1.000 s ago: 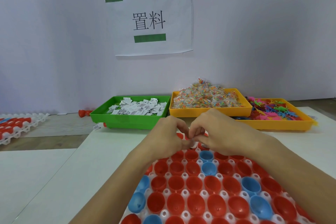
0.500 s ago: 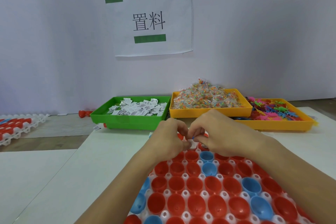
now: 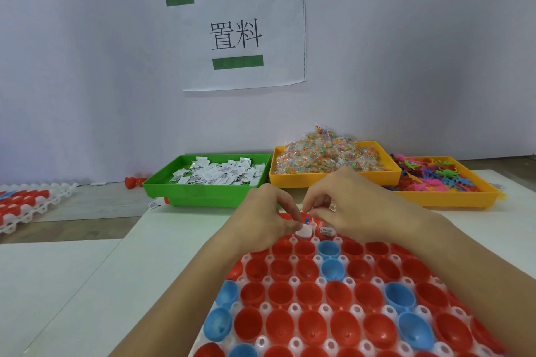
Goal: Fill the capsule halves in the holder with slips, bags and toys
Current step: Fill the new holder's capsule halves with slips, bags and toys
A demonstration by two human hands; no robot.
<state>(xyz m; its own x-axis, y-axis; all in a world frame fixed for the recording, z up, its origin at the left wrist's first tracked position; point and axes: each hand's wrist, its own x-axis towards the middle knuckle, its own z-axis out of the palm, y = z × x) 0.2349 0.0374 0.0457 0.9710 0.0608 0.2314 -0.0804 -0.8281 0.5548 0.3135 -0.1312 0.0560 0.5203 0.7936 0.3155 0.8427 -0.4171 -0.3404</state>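
The left hand (image 3: pixel 265 220) pinches a white slip (image 3: pixel 304 231) directly over the far row of the holder (image 3: pixel 293 310), just below its fingertips. The right hand (image 3: pixel 345 206), close beside it, pinches more slips (image 3: pixel 325 230). Empty capsule halves (image 3: pixel 310 295) lie nearer the body.

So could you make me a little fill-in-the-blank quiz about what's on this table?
1. The folded paper slips lie in the ____ tray.
2. The left hand pinches a white ____ over the holder.
3. Most capsule halves in the holder are red; the others are ____.
4. The toys lie in the tray farthest to the ____.

Answers: green; slip; blue; right
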